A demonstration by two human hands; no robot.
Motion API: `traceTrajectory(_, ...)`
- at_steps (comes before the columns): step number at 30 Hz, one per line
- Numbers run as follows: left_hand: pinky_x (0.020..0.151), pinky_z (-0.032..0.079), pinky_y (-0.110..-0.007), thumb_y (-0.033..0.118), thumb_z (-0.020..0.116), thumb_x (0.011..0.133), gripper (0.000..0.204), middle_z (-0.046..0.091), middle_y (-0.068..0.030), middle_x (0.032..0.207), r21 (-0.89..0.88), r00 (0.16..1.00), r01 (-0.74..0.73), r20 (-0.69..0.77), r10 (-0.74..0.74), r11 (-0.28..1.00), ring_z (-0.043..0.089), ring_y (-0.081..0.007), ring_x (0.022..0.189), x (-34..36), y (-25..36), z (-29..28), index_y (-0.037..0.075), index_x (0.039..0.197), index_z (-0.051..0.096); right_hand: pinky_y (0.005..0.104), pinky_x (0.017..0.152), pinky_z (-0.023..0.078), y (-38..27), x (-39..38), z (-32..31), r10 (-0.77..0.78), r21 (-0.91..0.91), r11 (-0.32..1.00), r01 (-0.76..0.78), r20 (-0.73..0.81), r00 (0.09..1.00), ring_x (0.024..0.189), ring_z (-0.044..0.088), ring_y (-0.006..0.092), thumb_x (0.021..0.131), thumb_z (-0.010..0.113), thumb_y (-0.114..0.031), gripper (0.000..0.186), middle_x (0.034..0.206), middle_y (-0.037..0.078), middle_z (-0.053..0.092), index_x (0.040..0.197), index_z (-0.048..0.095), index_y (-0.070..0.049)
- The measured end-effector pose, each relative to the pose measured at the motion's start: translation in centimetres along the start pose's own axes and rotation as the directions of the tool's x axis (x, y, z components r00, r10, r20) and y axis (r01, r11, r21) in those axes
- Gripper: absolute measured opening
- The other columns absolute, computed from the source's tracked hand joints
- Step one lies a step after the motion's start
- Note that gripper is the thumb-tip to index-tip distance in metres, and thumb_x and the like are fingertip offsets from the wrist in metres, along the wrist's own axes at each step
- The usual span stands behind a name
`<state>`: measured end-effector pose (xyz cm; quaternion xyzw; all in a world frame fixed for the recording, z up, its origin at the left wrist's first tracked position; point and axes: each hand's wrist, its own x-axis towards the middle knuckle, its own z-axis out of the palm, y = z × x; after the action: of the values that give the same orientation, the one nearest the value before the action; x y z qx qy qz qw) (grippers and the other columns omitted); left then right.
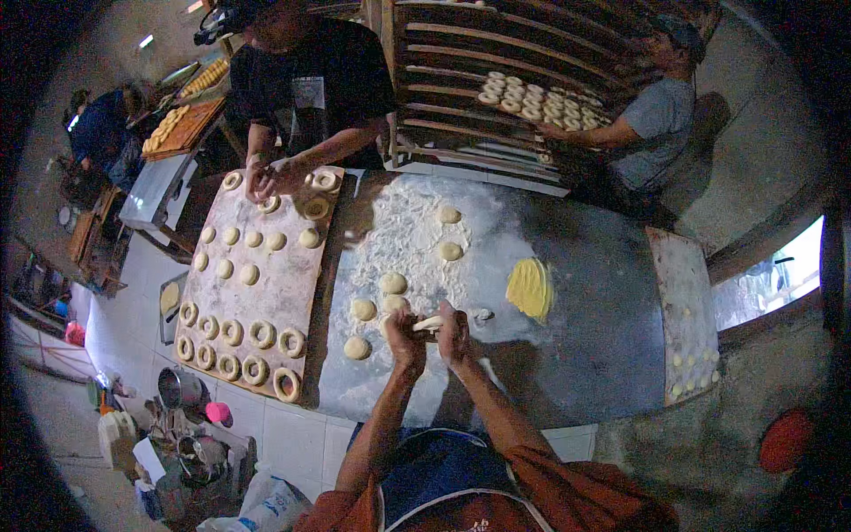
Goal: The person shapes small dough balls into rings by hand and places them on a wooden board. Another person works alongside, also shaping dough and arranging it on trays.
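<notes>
Between my two hands stretches a pale piece of dough (429,324), held above the metal worktop. My left hand (407,340) is closed around its left end, and the fingers of my right hand (454,335) wrap its right end. Floured dough balls (357,348) lie on the worktop just left of my hands, one partly hidden behind my left hand. Farther off, two more dough balls (450,252) sit in scattered white flour (408,217). To the right of my hands lies a flat yellow mass (529,290), perhaps margarine or dough.
A floured board (292,266) on the left carries dough rings and balls; a person in black (310,89) works a ring there. Another person (656,124) holds a tray of rings (545,102) by a wooden rack (496,35). Another board (683,293) stands right; pots (182,390) lower left.
</notes>
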<state>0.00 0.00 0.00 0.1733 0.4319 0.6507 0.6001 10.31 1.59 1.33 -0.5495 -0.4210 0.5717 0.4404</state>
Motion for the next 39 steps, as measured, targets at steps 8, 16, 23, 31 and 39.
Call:
traceTrajectory(8, 0.052, 0.045, -0.036, 0.039, 0.044, 0.092, 0.03, 0.047, -0.0018, 0.072, -0.105, 0.992, 0.084, 0.098, -0.074, 0.991, 0.052, -0.0176, 0.063, -1.0, 4.2, 0.6, 0.01, 0.084, 0.048, 0.0364, 0.058, 0.05, 2.8, -0.5, 1.1, -0.13, -0.339, 0.937, 0.084, -0.115, 0.985, 0.067, 0.061, 0.0197, 0.095, 0.043, -0.046, 0.057, 0.074, 0.009, 0.062, 0.088, 0.064, 0.006)
traceTrajectory(16, 0.047, 0.039, -0.039, 0.032, 0.043, 0.09, 0.029, 0.044, -0.0012, 0.071, -0.101, 0.986, 0.01, 0.164, 0.007, 0.995, 0.051, -0.0187, 0.06, -0.4, 6.6, -2.9, 0.007, 0.076, 0.045, 0.0397, 0.06, 0.043, 0.9, -1.9, 7.5, -0.366, -0.145, 0.927, 0.345, -0.159, 0.917, 0.064, 0.056, 0.0234, 0.097, 0.034, -0.047, 0.06, 0.07, 0.011, 0.063, 0.078, 0.063, 0.002)
traceTrajectory(23, 0.058, 0.042, -0.034, 0.042, 0.04, 0.093, 0.036, 0.045, 0.0002, 0.077, 0.365, 0.928, -0.328, 0.299, 0.223, 0.872, 0.048, -0.0155, 0.063, 2.7, 7.0, -7.8, 0.01, 0.076, 0.045, 0.0402, 0.065, 0.043, -2.1, -2.2, 10.1, -0.183, -0.376, 0.905, 0.201, 0.083, 0.98, 0.072, 0.057, 0.029, 0.098, 0.029, -0.042, 0.056, 0.076, 0.016, 0.062, 0.084, 0.063, 0.001)
traceTrajectory(31, 0.053, 0.039, -0.039, 0.041, 0.042, 0.092, 0.039, 0.045, -0.0074, 0.062, 0.178, 0.926, -0.294, 0.298, 0.233, 0.939, 0.05, -0.0256, 0.058, 1.9, 13.6, -8.5, 0.007, 0.073, 0.043, 0.04, 0.061, 0.042, -3.9, -3.2, 14.3, -0.34, -0.473, 0.812, 0.343, 0.096, 0.936, 0.063, 0.056, 0.0274, 0.093, 0.042, -0.042, 0.053, 0.063, 0.016, 0.057, 0.072, 0.061, 0.002)
traceTrajectory(39, 0.057, 0.037, -0.029, 0.033, 0.045, 0.09, 0.026, 0.04, 0.0021, 0.064, 0.592, 0.854, -0.518, 0.314, 0.415, 0.617, 0.041, -0.0183, 0.057, 4.2, 15.8, -13.1, 0.011, 0.076, 0.043, 0.0462, 0.055, 0.043, -1.2, 1.0, 16.9, -0.398, -0.483, 0.56, 0.673, 0.556, 0.73, 0.06, 0.055, 0.0403, 0.092, 0.04, -0.032, 0.041, 0.067, 0.018, 0.061, 0.077, 0.063, -0.001)
